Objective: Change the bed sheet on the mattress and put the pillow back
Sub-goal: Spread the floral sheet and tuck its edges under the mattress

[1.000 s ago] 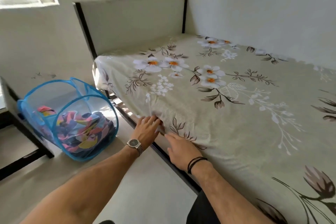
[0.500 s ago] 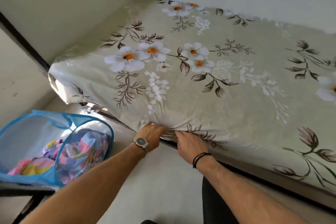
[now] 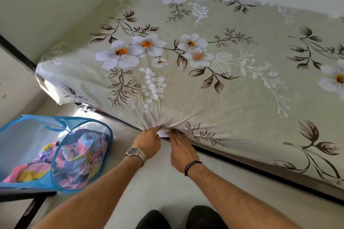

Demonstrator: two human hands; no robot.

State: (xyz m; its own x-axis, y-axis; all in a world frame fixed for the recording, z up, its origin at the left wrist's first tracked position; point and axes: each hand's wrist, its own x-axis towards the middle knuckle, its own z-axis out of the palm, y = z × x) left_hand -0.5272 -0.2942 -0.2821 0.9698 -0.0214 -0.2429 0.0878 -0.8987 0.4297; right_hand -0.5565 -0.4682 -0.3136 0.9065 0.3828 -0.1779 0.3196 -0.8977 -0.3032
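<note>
2 hands [image 3: 149,142], 1 sheet [image 3: 214,83], 1 hamper [image 3: 55,154], 2 shoes [image 3: 204,217].

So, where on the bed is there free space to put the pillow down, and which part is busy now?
The whole top of the floral sheet lies bare, from the headboard to the wall side. It is crowded only at the near edge, where the left hand and right hand bunch the fabric. On the floor, the blue laundry basket takes the left.

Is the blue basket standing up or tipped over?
Tipped over: the blue basket lies sideways, its round mouth facing the room, colourful cloth inside.
</note>
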